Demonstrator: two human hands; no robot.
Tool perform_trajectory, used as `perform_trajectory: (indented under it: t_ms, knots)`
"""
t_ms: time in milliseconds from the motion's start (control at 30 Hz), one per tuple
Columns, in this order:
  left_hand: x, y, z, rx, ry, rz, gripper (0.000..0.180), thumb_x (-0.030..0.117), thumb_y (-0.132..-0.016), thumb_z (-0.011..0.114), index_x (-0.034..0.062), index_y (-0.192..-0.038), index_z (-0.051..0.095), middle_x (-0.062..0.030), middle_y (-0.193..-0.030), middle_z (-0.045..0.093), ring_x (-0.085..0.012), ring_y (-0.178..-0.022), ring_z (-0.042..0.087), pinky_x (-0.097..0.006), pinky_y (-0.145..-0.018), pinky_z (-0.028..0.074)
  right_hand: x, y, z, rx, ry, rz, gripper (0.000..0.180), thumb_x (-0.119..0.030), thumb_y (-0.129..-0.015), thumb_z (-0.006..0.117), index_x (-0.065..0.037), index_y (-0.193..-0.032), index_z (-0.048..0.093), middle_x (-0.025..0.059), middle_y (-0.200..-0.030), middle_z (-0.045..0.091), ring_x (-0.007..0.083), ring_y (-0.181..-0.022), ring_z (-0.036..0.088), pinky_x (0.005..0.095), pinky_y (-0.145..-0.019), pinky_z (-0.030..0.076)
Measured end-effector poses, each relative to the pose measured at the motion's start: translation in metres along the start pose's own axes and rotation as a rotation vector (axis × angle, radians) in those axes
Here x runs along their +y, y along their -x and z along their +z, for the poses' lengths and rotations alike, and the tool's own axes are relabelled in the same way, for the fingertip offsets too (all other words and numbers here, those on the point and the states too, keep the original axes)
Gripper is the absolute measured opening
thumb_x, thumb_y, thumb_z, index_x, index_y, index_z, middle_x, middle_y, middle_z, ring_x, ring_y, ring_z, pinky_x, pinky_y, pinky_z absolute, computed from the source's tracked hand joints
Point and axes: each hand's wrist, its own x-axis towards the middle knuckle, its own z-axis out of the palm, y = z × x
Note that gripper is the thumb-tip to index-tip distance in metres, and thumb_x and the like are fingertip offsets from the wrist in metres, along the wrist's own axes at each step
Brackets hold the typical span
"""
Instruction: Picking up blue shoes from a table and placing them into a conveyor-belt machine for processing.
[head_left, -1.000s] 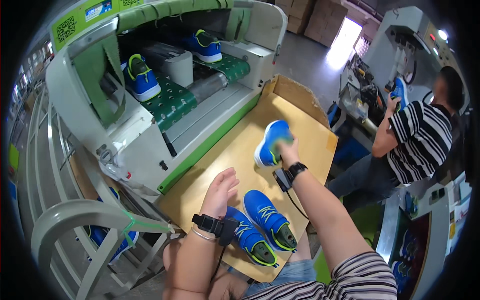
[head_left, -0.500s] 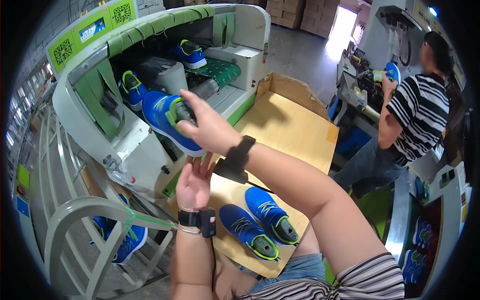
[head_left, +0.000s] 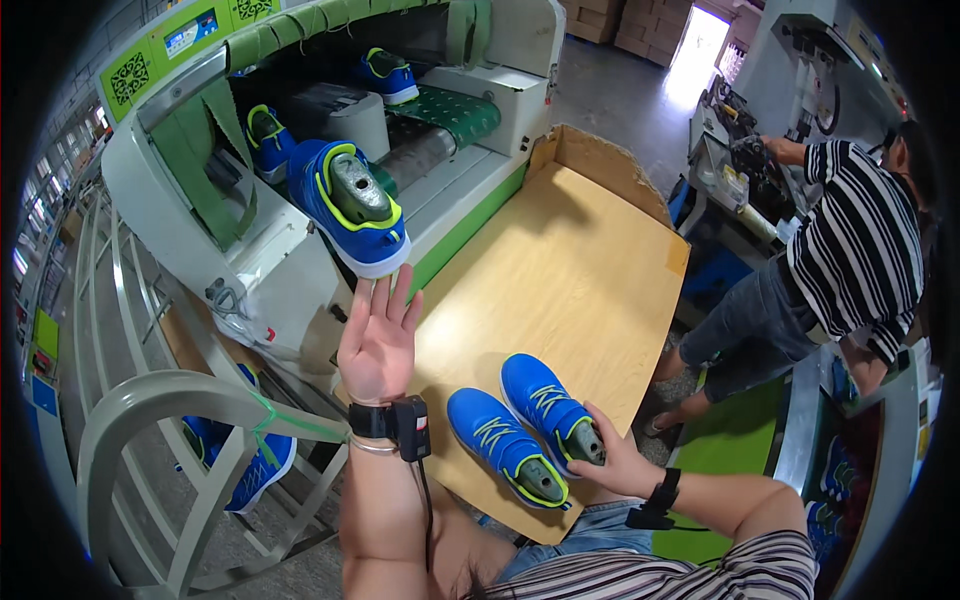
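A blue sneaker point(head_left: 368, 240) with yellow-green trim and a grey shoe last inside lies at the near opening of the conveyor machine, heel towards me. Under its heel my left hand point(head_left: 378, 345) is stretched out palm up, fingers apart, the fingertips at the sole. Two more sneakers with lasts in them lie side by side on the wooden board. My right hand point(head_left: 615, 460) grips the heel end of the right-hand sneaker point(head_left: 532, 388), thumb on one side and fingers on the other. The left-hand sneaker point(head_left: 482, 418) is untouched.
Inside the machine point(head_left: 270, 300) two other sneakers sit near a green belt point(head_left: 455, 115). The board point(head_left: 560, 270) has a raised cardboard edge point(head_left: 610, 165). A metal rail point(head_left: 190, 385) curves along my left. At right, a co-worker point(head_left: 850, 240) bends by another machine.
My right hand has left the sneaker at the machine and come down to a sneaker on the board. My left hand remains below the heel. The co-worker has shifted.
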Motion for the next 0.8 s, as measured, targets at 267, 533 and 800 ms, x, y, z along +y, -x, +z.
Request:
perform_trajectory:
  t_ms: [267,533,800]
  knots:
    - [0.000,-0.002,0.008,-0.003,-0.025,0.032,0.069,0.024,-0.099,0.053,0.0109,-0.159,0.021,-0.0084,-0.162,0.032,-0.0327,-0.147,0.035,-0.049,-0.117,0.033,-0.015,-0.069,-0.051,0.270,-0.611,0.182,0.059,-0.027,-0.095,0.071,0.002,-0.142,0.049,0.0099,-0.123,0.064,0.0168,-0.112,0.061,0.0309,-0.099,0.048]
    - [-0.001,-0.006,0.012,-0.059,-0.213,0.014,0.079,0.033,-0.097,0.054,0.0160,-0.162,0.014,-0.0057,-0.169,0.012,-0.0381,-0.145,0.037,-0.051,-0.113,0.039,-0.187,-0.291,-0.145,0.475,-0.137,-0.630,0.053,-0.031,-0.093,0.071,0.002,-0.131,0.057,0.0147,-0.120,0.066,0.0194,-0.110,0.063,0.0315,-0.095,0.049]
    - [-0.004,-0.001,0.005,-0.048,-0.339,-0.151,0.083,0.035,-0.096,0.056,0.0170,-0.163,0.010,-0.0086,-0.170,0.007,-0.0375,-0.144,0.039,-0.047,-0.113,0.039,-0.190,-0.441,-0.052,0.636,0.562,-0.393,0.075,-0.001,-0.088,0.051,-0.024,-0.156,0.033,0.0240,-0.165,-0.010,0.0549,-0.137,0.038,0.0520,-0.112,0.041]
